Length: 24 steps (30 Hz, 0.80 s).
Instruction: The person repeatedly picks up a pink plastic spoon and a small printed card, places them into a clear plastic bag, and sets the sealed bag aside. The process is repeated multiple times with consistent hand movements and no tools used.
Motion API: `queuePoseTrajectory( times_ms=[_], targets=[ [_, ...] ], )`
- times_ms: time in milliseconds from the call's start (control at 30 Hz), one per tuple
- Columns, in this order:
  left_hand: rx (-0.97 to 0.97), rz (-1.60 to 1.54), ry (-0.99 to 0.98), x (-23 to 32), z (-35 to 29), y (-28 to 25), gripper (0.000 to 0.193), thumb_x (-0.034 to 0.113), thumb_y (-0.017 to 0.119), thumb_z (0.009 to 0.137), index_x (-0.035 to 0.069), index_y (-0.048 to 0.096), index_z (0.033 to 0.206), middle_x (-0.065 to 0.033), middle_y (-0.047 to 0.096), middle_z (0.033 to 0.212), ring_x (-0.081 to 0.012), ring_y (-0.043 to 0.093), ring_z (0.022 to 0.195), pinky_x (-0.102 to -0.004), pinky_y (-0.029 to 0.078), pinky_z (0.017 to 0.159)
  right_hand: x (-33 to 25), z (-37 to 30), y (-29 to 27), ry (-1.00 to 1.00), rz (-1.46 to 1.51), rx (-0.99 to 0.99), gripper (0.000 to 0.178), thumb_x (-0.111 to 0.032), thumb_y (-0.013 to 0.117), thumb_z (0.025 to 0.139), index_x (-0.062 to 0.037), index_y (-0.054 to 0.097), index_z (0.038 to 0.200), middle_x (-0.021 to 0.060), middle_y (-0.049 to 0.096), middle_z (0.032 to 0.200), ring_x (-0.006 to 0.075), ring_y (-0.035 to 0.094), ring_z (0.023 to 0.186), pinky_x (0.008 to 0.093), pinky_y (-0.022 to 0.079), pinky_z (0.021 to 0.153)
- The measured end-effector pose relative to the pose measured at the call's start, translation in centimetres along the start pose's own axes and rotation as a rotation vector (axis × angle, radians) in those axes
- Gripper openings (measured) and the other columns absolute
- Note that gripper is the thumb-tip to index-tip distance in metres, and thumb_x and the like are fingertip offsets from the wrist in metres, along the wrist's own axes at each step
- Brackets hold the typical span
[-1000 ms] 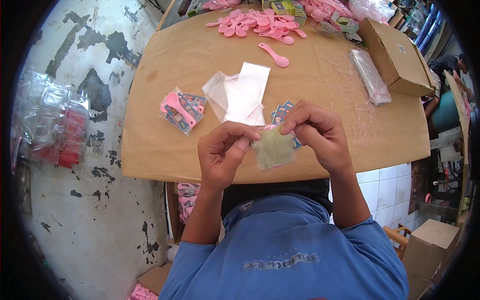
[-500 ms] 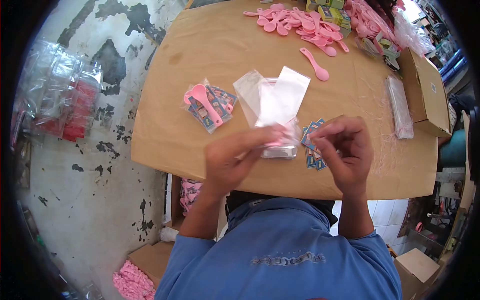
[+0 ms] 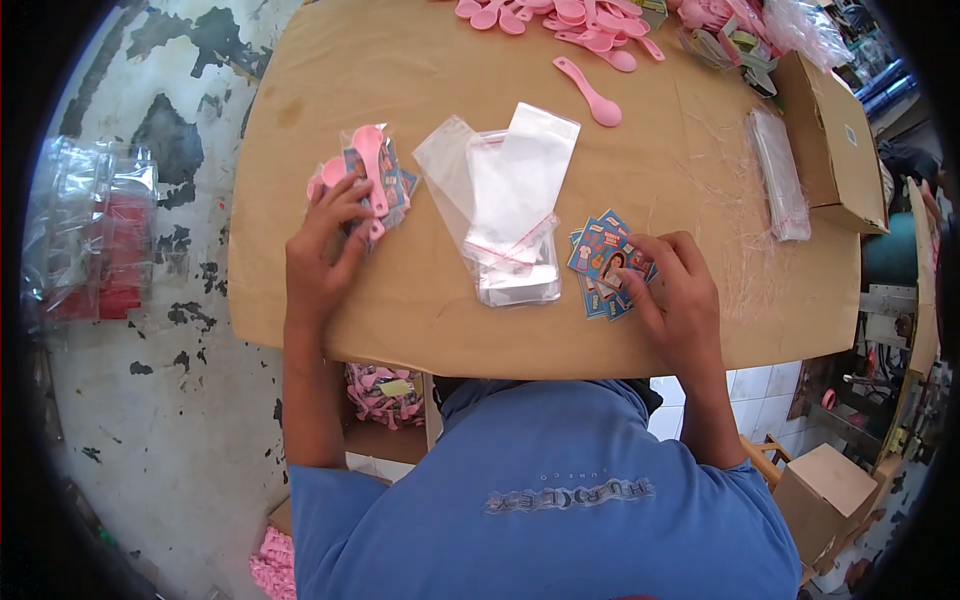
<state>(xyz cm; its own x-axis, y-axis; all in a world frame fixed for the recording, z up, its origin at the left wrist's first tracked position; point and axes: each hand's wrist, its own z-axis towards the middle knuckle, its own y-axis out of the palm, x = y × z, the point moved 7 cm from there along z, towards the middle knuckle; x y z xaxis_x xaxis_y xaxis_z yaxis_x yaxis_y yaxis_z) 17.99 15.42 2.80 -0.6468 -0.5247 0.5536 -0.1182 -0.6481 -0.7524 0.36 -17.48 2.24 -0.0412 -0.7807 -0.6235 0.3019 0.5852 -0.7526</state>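
Note:
At the left of the table, my left hand [image 3: 328, 250] is closed, its fingers curled over the edge of a small pile of clear-bagged pink measuring spoons [image 3: 370, 165] with blue printed cards inside. The fingers partly hide the pile. My right hand [image 3: 682, 300] pinches the edge of a printed card [image 3: 605, 262] between thumb and fingertips, on a fanned stack of similar blue cards [image 3: 598, 303]. Between my hands lies a stack of clear plastic bags [image 3: 500, 200], loosely overlapped, with pinkish strips near the lower end.
Loose pink spoons [image 3: 570, 14] are heaped at the far edge, with one single spoon [image 3: 590, 92] nearer. On the right are a bundle of clear bags [image 3: 778, 175], thin plastic strips [image 3: 725, 200] and a cardboard box [image 3: 832, 140]. More bagged spoons [image 3: 385, 397] fill a box below the table.
My left hand has moved left from the bag stack to the bagged spoons. My right hand has lowered onto the cards. The view has shifted, so the table items appear farther up and left.

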Motion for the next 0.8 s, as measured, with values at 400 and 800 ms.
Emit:
queuePoseTrajectory(
  times_ms=[400,800],
  targets=[
    [0.006,-0.223,-0.438,3.9,-0.5,4.8,0.03,0.028,0.075,0.095,-0.002,0.069,0.093,-0.0042,0.065,0.081,-0.0116,0.056,0.071,-0.0298,0.046,0.064,0.6,0.6,0.1,0.133,-0.193,-0.051,0.052,-0.028,0.083,0.082,-0.0046,0.063,0.123,0.0149,0.057,0.11,0.0344,0.057,0.104,0.0446,0.05,0.087],
    [0.226,-0.632,-0.606,1.7,-1.4,7.7,0.016,0.016,0.067,0.102,0.002,0.06,0.104,-0.0021,0.068,0.084,-0.0066,0.057,0.072,-0.0226,0.046,0.067,3.5,1.5,0.4,0.347,0.207,-0.153,0.025,-0.01,0.081,0.084,-0.0008,0.062,0.099,0.01,0.062,0.084,0.024,0.06,0.074,0.0356,0.05,0.071]
  ],
)
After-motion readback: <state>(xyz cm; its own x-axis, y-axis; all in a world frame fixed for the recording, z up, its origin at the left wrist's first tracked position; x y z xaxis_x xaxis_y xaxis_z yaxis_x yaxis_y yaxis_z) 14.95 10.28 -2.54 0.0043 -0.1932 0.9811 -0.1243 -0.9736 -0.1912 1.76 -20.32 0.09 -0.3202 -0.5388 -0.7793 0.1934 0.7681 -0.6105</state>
